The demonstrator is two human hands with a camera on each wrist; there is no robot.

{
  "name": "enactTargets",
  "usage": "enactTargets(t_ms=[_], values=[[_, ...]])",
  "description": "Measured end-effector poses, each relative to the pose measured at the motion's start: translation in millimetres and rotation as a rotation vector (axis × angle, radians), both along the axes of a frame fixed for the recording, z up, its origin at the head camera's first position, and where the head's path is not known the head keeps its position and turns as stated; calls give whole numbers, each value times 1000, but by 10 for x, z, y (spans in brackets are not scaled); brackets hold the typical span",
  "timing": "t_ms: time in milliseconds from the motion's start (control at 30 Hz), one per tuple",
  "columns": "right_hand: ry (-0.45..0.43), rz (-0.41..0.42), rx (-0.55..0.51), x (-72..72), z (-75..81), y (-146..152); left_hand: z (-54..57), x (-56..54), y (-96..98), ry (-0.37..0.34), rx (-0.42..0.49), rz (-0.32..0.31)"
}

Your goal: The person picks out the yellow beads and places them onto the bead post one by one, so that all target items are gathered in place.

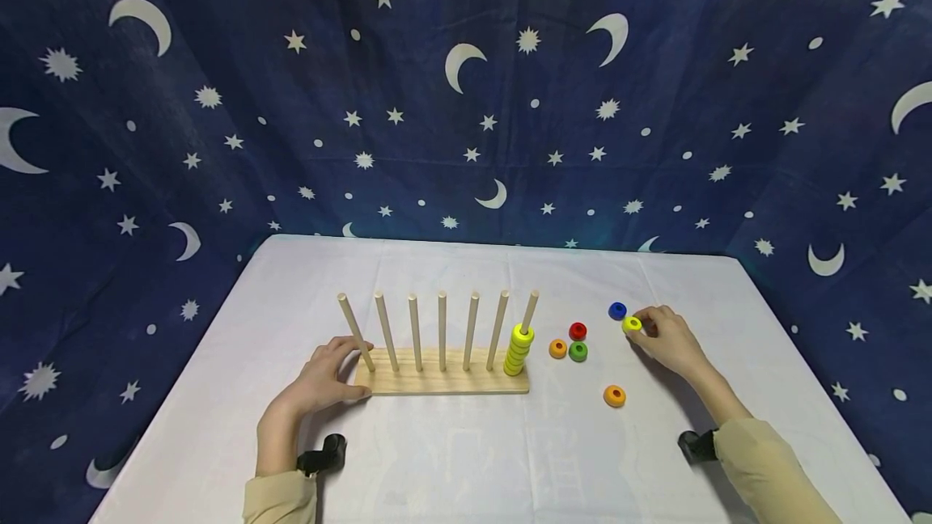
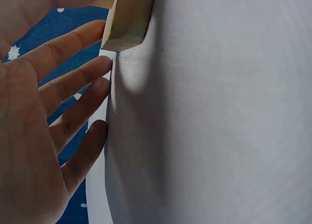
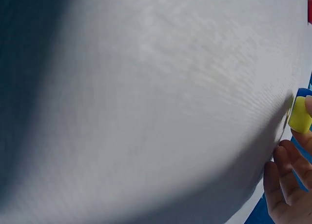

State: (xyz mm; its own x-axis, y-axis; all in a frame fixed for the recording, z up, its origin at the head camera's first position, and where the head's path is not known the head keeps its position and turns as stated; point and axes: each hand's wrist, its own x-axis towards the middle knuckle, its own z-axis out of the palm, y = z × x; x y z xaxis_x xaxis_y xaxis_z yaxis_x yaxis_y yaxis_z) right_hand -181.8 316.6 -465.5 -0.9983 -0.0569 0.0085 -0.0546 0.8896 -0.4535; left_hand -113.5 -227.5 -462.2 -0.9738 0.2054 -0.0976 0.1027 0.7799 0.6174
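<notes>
A wooden peg rack (image 1: 437, 382) with several upright pegs stands on the table, its rightmost peg carrying a stack of yellow rings (image 1: 518, 350). My left hand (image 1: 320, 382) holds the rack's left end, thumb at the front edge and index finger towards the back. In the left wrist view, the index fingertip is right at the corner of the rack (image 2: 129, 24), the other fingers spread below. To the right, my right hand (image 1: 670, 342) pinches a yellow ring (image 1: 632, 325) between thumb and fingers. Right beside that ring lies a blue ring (image 1: 617, 311).
Between the rack and my right hand lie a red ring (image 1: 578, 331), a green ring (image 1: 578, 352) and an orange ring (image 1: 557, 348). Another orange ring (image 1: 615, 396) lies nearer the front. A dark star-and-moon cloth (image 1: 466, 200) hangs behind the white table (image 1: 451, 467).
</notes>
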Motion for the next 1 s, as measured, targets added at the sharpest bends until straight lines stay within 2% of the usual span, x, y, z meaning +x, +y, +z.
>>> enactTargets(t_ms=[500, 1000], values=[[-56, -31, -48, 93, 76, -26, -6, -7, 3, -11, 2, 9], [37, -39, -91, 205, 148, -139, -8, -3, 2, -14, 7, 15]])
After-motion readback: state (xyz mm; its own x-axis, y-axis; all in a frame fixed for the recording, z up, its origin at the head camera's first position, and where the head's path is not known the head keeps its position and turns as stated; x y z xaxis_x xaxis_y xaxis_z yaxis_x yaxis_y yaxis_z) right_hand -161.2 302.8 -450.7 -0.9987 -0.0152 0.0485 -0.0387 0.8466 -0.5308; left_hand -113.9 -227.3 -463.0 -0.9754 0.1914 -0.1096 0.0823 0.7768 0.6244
